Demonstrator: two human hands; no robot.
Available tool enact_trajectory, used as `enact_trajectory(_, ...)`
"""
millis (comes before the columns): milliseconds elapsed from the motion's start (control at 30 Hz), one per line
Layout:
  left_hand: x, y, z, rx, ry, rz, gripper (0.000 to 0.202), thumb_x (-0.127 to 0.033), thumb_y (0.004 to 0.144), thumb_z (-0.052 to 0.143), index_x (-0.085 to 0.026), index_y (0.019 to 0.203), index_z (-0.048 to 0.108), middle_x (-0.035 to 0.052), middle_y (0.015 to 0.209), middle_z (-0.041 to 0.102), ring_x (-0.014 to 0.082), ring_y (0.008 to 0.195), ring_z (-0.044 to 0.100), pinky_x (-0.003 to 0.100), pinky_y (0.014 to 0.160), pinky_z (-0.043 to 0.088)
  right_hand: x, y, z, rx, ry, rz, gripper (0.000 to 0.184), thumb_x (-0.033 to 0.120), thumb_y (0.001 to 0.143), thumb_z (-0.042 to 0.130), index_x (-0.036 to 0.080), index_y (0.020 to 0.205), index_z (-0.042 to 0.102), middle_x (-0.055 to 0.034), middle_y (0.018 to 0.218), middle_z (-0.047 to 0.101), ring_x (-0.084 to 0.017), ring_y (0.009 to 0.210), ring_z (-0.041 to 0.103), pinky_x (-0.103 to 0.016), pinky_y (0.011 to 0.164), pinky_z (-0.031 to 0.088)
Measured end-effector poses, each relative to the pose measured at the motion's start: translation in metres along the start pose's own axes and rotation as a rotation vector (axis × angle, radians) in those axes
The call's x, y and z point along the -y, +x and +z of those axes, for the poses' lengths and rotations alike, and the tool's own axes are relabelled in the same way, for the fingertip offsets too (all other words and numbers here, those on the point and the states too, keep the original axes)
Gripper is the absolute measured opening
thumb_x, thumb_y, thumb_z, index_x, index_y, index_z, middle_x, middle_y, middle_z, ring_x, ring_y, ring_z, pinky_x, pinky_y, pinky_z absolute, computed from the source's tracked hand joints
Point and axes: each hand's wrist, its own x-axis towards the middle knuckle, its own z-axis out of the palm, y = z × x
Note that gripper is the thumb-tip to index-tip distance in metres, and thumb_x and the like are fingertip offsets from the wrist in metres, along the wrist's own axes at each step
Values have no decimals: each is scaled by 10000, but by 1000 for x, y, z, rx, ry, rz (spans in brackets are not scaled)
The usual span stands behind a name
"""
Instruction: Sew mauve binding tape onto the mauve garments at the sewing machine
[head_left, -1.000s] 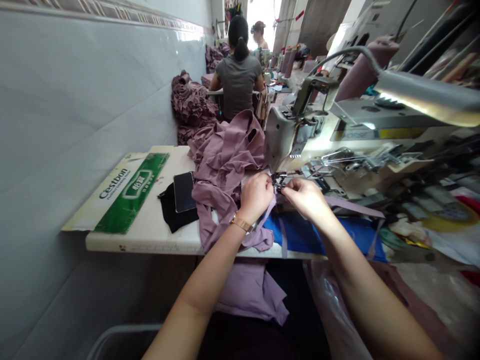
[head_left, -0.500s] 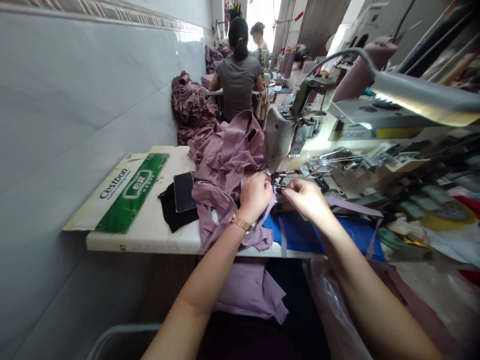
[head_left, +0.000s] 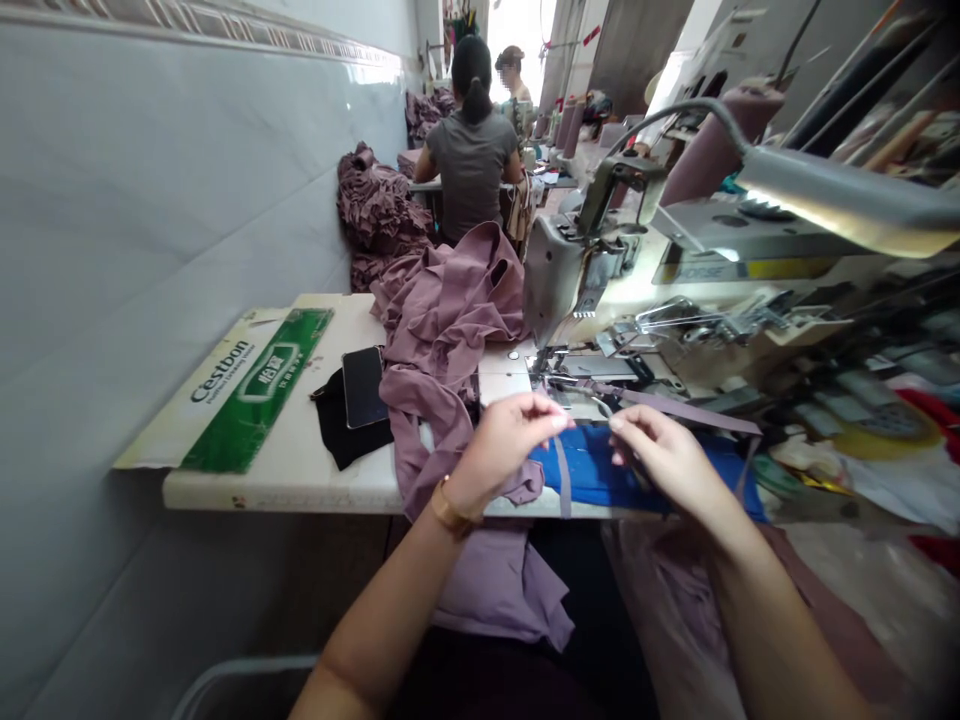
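My left hand (head_left: 514, 440) is closed in a pinch in front of the sewing machine (head_left: 555, 270); whatever lies between its fingertips is too small to make out. To its right, my right hand (head_left: 664, 455) is closed around a slim metal tool that looks like tweezers (head_left: 604, 408), its tip pointing toward the needle area. A mauve fabric strip (head_left: 675, 402) runs from the presser foot off to the right. Below both hands lies blue material (head_left: 592, 465) on the table edge. Crumpled mauve fabric (head_left: 450, 300) is heaped left of the machine head.
On the white table (head_left: 285, 490) are a phone (head_left: 365, 387) on a black cloth (head_left: 337, 430) and a green-and-white Cestbon sheet (head_left: 240, 390). A lamp (head_left: 847, 195) hangs over the machine. Lilac fabric (head_left: 502, 585) covers my lap. A co-worker (head_left: 476, 150) sits ahead.
Both hands have drawn back from the needle area toward me and moved apart. The presser foot and the plate beside it now show.
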Motion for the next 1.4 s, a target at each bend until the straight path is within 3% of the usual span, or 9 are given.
enact_trajectory(233,77,-88,70,147,-53,-270,152,-244,819,560,-150,814,679,37,725,691,126,626,604,226,610,462,-11,-40,17,198,339,125,443,512,791,703,180,1057,580,-30,845,658,-40,448,330,-185,409,230)
enact_trajectory(367,102,-111,63,232,-11,-355,198,-276,828,562,-163,870,719,41,788,719,148,689,639,257,667,494,-11,-66,14,323,539,207,343,476,807,709,172,934,612,72,551,451,-37,420,211,-182,414,156)
enact_trajectory(533,69,-102,12,37,166,-286,286,-263,790,630,-171,1047,714,75,972,725,150,732,623,264,689,492,-28,-89,-6,-93,375,98,299,480,775,732,203,859,654,58,540,412,-88,454,332,-205,430,257)
enact_trajectory(667,33,-81,14,11,-128,-256,499,-347,794,671,-188,1260,586,127,1215,638,94,603,578,235,542,458,-35,-116,22,-49,149,9,278,479,785,707,201,798,701,-10,670,579,-147,575,498,-244,519,401)
enact_trajectory(867,28,-83,14,-36,-546,-366,304,-344,776,710,-153,977,587,15,733,615,105,606,580,192,533,426,-82,-137,23,-16,123,83,313,533,759,683,223,740,726,-1,549,579,-164,468,522,-259,436,411)
enact_trajectory(1000,39,-106,-14,-251,223,-163,121,-314,847,601,-195,825,604,32,745,631,182,689,615,288,622,481,-117,-127,-34,-345,-3,68,279,514,685,719,282,831,772,-63,848,751,-314,843,678,-383,683,553)
enact_trajectory(1100,34,-121,-9,-68,869,148,184,-177,905,465,-210,821,625,74,885,639,220,816,602,341,719,478,-101,-116,-49,-433,105,37,299,462,699,736,297,947,763,-73,1065,740,-268,826,653,-338,604,533)
enact_trajectory(1267,-5,-114,36,419,1215,585,171,-112,894,458,-191,827,594,86,894,612,219,783,553,332,649,441,-16,-100,-11,-28,551,-59,277,446,783,710,260,983,755,-96,1012,732,-76,435,331,-252,422,303)
enact_trajectory(1400,-44,-81,46,399,1084,700,232,-152,947,398,-189,943,627,106,988,632,224,898,571,338,753,459,28,-85,12,224,658,-28,312,480,777,705,218,937,758,-23,589,580,-94,431,278,-259,432,254)
